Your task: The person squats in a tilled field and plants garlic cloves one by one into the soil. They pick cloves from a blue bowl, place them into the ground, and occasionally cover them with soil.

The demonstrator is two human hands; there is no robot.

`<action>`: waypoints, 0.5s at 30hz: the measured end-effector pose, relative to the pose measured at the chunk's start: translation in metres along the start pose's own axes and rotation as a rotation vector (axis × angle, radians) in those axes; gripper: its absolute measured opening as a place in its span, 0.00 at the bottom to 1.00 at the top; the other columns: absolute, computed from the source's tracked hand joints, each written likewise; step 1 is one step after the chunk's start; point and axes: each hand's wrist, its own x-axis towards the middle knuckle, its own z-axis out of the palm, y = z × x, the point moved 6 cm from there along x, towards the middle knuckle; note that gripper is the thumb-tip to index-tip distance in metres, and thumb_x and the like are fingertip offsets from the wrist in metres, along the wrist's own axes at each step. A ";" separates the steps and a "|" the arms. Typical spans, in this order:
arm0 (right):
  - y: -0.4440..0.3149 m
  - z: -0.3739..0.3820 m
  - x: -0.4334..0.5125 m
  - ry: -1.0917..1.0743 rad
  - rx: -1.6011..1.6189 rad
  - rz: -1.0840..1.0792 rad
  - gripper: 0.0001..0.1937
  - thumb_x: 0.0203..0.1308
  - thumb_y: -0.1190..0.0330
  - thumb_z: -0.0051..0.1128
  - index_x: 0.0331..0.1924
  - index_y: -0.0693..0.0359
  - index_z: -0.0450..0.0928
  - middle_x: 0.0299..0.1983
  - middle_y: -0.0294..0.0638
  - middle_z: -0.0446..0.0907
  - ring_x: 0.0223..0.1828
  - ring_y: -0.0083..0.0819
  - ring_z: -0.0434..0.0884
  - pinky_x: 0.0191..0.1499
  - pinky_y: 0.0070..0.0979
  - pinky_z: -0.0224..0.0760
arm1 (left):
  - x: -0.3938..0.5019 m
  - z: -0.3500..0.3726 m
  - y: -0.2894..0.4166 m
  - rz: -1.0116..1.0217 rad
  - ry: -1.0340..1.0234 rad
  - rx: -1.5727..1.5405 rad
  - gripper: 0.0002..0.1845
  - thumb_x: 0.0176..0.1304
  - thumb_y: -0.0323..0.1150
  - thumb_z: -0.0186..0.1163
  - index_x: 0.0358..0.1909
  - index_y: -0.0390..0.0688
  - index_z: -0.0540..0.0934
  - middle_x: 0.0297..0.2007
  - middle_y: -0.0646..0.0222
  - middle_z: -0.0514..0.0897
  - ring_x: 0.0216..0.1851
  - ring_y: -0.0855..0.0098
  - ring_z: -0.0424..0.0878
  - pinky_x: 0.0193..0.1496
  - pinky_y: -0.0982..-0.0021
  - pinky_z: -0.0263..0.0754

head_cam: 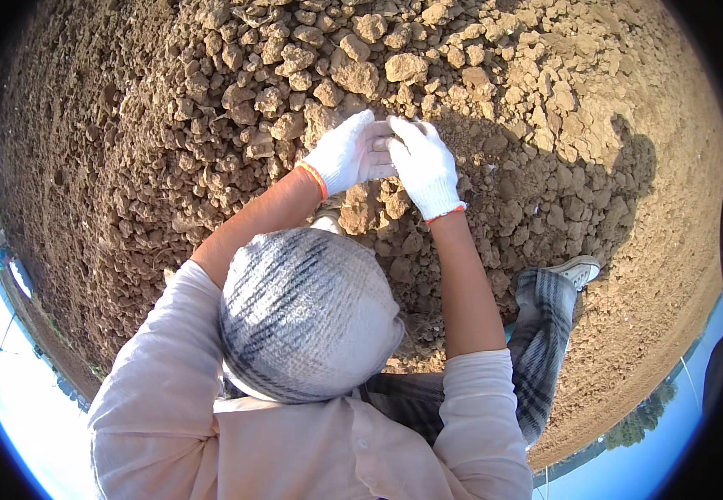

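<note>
My left hand (352,150), in a white knitted glove with an orange cuff, is held above the soil clods with its fingers pointing right. Close against it, my right hand (421,156) wears a similar white glove with a red-orange cuff. The fingers of both hands meet and partly overlap; the skin or darker palm side of the fingers shows between the gloves. Whether anything small lies between the fingers cannot be made out. Below the hands lie brown soil clods (358,209).
Dry, cloddy soil (168,156) surrounds me, with larger clods (406,67) beyond the hands. A canvas shoe (577,272) stands at the right and part of another light shoe (328,223) shows below my left hand. My shadow falls to the right.
</note>
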 end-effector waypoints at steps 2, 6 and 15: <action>-0.005 0.010 -0.002 -0.113 -0.132 0.019 0.17 0.63 0.61 0.55 0.53 0.57 0.80 0.50 0.47 0.79 0.46 0.42 0.83 0.48 0.36 0.79 | -0.002 -0.002 -0.002 0.003 -0.083 0.027 0.26 0.74 0.47 0.48 0.61 0.35 0.71 0.49 0.58 0.82 0.52 0.59 0.83 0.59 0.54 0.77; -0.012 0.019 -0.013 -0.051 -0.235 0.010 0.13 0.62 0.59 0.58 0.45 0.56 0.80 0.46 0.47 0.78 0.43 0.46 0.83 0.46 0.40 0.79 | -0.003 -0.023 -0.013 -0.027 0.049 0.129 0.21 0.73 0.37 0.50 0.62 0.36 0.72 0.48 0.62 0.84 0.49 0.63 0.84 0.58 0.56 0.78; 0.054 -0.025 -0.013 0.270 -0.052 0.253 0.13 0.68 0.59 0.55 0.48 0.57 0.80 0.41 0.49 0.85 0.43 0.49 0.84 0.48 0.39 0.77 | -0.008 -0.011 -0.008 0.020 0.254 0.581 0.26 0.74 0.39 0.51 0.69 0.36 0.66 0.61 0.48 0.76 0.60 0.55 0.78 0.65 0.55 0.72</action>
